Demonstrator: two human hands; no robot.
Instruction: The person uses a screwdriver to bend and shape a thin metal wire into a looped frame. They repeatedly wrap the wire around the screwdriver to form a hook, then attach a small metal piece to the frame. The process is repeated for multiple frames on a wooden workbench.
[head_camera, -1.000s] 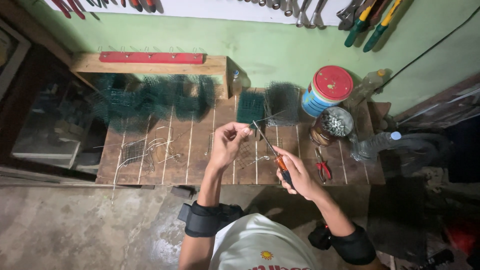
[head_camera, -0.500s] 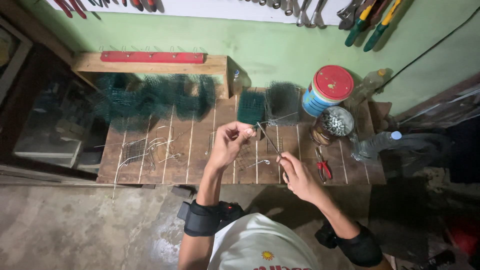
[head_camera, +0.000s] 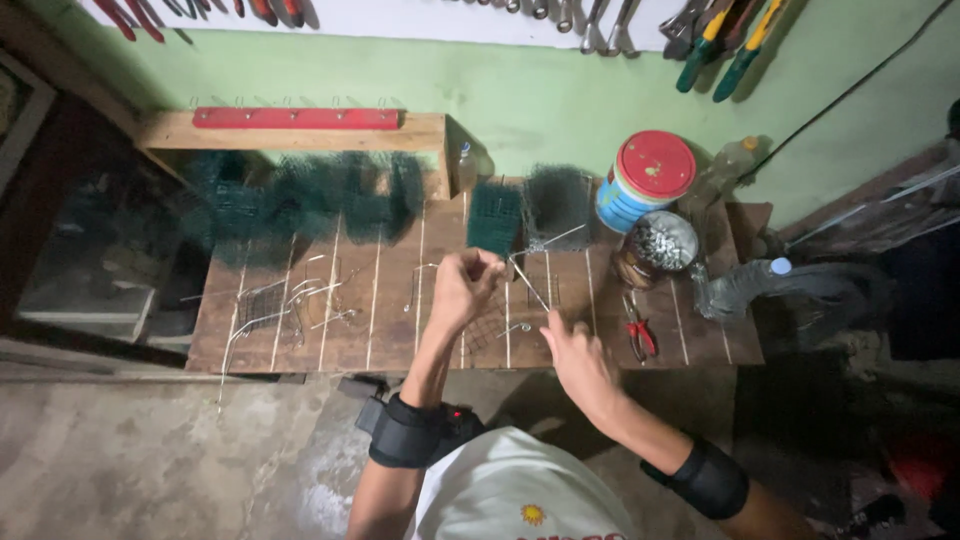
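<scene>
— Looking down over the counter (head_camera: 300, 340), what do the hands have?

— A thin metal wire (head_camera: 530, 285), held just above the wooden planks, near the middle. The left hand (head_camera: 465, 290) is closed in a pinch on its upper end; the right hand (head_camera: 575, 360) has its fingers drawn narrow around the lower end. Whether the right one also holds a tool, I cannot tell.

— How would that wire handle?

— Light, I'd judge, and springy rather than limp: it runs straight between the two grips. Probably stiff enough to keep a bend, with ends that could prick. Best taken near the ends, as now, so the middle stays free.

— What lies around it?

— Green mesh pieces (head_camera: 495, 215) stand at the back of the counter, more bent wires (head_camera: 290, 300) lie to the left. To the right sit a tin with a red lid (head_camera: 650, 175), a jar of small metal bits (head_camera: 655, 245), and red-handled pliers (head_camera: 640, 335).
</scene>
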